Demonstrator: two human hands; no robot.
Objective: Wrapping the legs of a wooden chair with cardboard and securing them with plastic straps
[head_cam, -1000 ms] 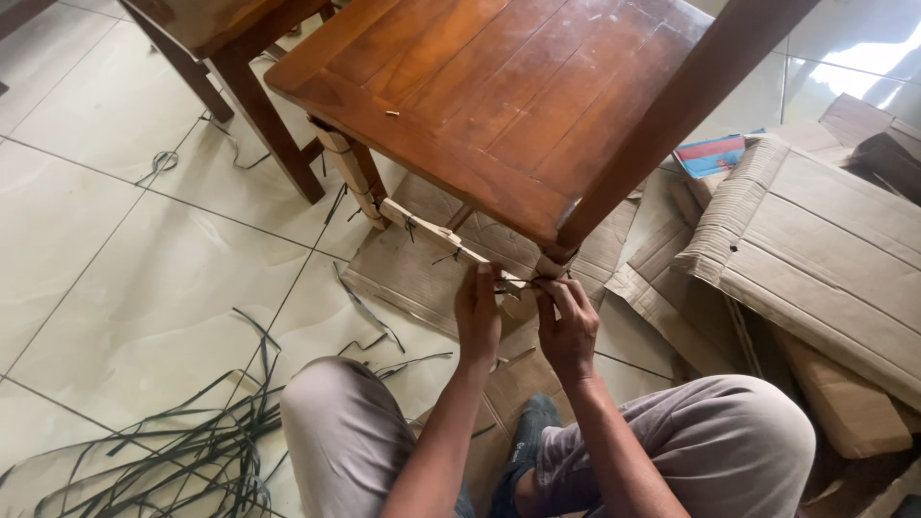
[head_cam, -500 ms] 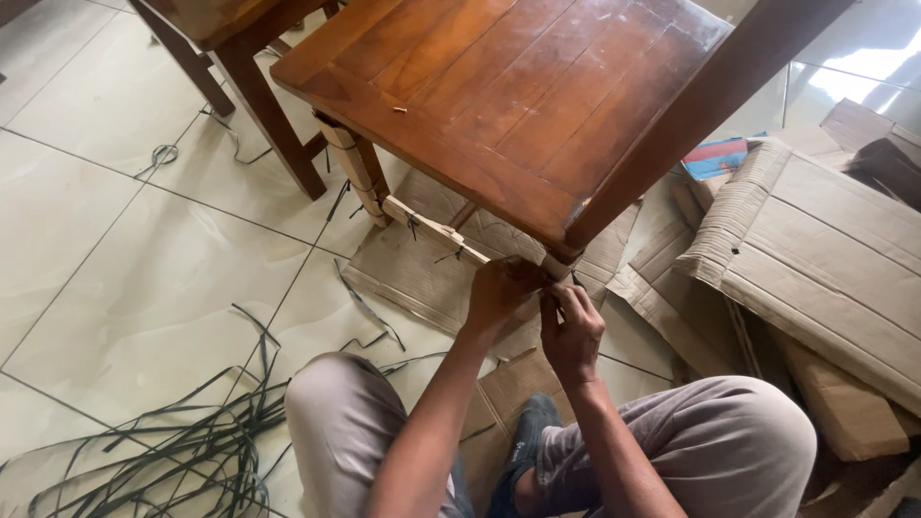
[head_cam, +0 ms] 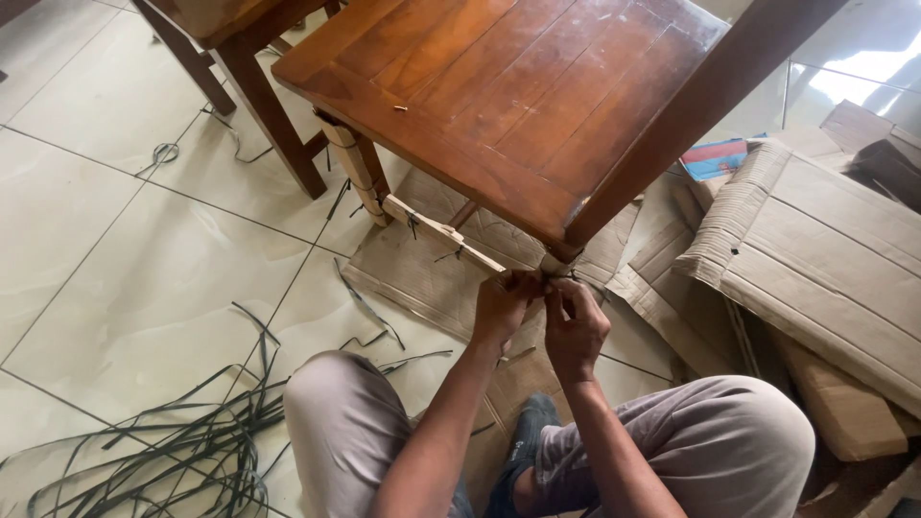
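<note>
— Where is the work right now?

— At the near front leg of the wooden chair (head_cam: 499, 96), just under the seat corner. A cardboard-wrapped leg (head_cam: 553, 265) meets a cardboard-wrapped rail (head_cam: 441, 233) there, and I have a thin dark strap (head_cam: 537, 285) pinched at that joint.

— What is each grip doing?

— My left hand (head_cam: 501, 309) is curled closed against the wrap below the corner; my right hand (head_cam: 574, 321) is closed too, fingertips meeting the left at the strap. Whether both actually have the strap I cannot tell — it is too thin and mostly hidden by the fingers.

— How would you do this step well?

— I judge it best to keep the left hand pressing the cardboard flat to the leg while the right draws the strap snug, pulling along the leg's surface rather than away from it, so the wrap does not ride up or tear.

— Anything around to mind?

— Loose dark straps (head_cam: 192, 441) lie on the tiled floor (head_cam: 115, 269) to my left, flattened cardboard sheets (head_cam: 825, 249) to my right, and a second chair (head_cam: 240, 58) stands behind.
</note>
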